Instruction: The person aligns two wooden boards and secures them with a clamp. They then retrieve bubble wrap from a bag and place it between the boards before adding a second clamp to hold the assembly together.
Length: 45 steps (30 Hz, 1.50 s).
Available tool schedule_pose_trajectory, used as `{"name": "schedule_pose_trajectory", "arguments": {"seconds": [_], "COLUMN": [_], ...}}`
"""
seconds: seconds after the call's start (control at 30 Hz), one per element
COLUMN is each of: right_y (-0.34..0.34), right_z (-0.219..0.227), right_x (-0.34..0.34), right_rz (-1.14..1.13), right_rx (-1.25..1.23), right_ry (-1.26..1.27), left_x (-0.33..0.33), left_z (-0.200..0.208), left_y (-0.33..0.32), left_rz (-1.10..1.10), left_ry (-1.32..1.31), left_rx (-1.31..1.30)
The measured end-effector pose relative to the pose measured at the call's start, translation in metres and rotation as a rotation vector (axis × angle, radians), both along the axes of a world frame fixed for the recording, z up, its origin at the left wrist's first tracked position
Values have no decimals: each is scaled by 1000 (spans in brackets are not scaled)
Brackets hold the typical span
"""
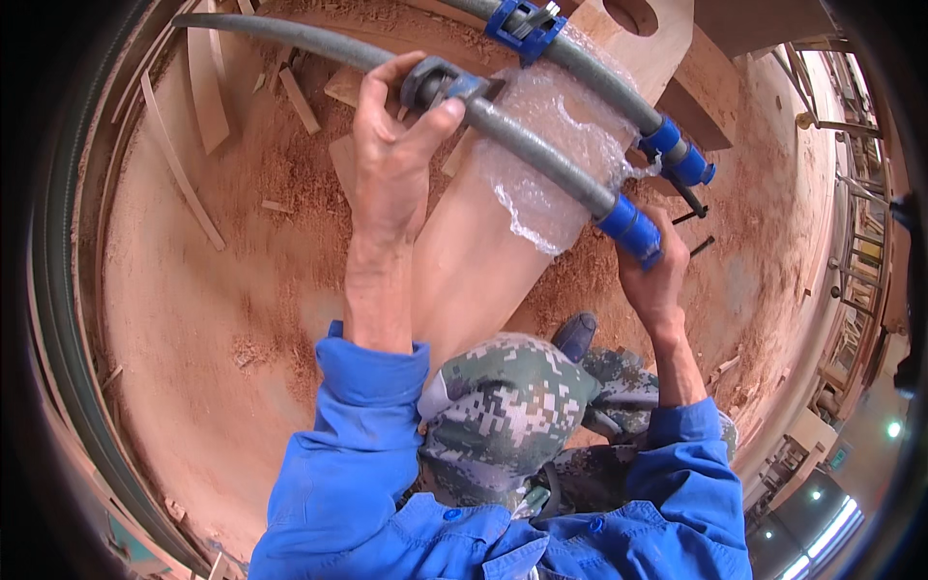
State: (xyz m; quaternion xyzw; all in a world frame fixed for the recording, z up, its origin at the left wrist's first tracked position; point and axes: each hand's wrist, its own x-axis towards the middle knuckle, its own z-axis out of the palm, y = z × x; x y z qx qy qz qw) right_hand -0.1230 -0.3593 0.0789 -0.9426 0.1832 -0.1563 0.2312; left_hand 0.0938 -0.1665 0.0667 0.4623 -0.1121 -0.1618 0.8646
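A grey pipe clamp (536, 150) lies across a long wooden board (474, 256), over a patch of clear plastic wrap (527, 208). My left hand (391, 179) grips the clamp's sliding jaw (440, 85) between thumb and fingers, left of the board. On the right side, my right hand (660, 275) is closed around the blue end piece (628, 230) of the same clamp; some of its fingers are hidden. Farther away, a second pipe clamp (604, 77) with blue jaws crosses the board roughly parallel, with neither hand touching it.
Sawdust and wood offcuts (298, 97) cover the floor (193, 319). Long thin strips (184, 174) lie at left. The board's far part has a round hole (630, 14). A person's camouflage cap (507, 406) is below the board, between my arms. Racks (860, 232) line the right.
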Motion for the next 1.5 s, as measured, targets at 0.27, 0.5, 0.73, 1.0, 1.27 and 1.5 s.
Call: {"name": "schedule_pose_trajectory", "arguments": {"seconds": [0.27, 0.5, 0.73, 1.0, 1.27, 1.5], "right_y": [0, 8, 10, 9, 0, 12], "right_z": [-4, -10, -2, -11, -12, -21], "right_x": [3, 3, 4, 5, 14, 10], "right_rz": [31, 20, 8, 16, 38, 4], "right_rx": [-67, -70, -70, -8, -49, 28], "right_ry": [-29, -49, -36, -88, -103, -82], "left_x": [-6, -15, -13, -27, -29, -11], "left_z": [5, 8, 9, 9, 12, 6], "left_y": [9, 15, 18, 14, 20, 21], "left_rz": [-108, -81, -109, -137, -224, -266], "left_ry": [42, 48, 57, -84, -50, -171], "left_rx": [-15, 47, 57, 335, 423, 470]}}
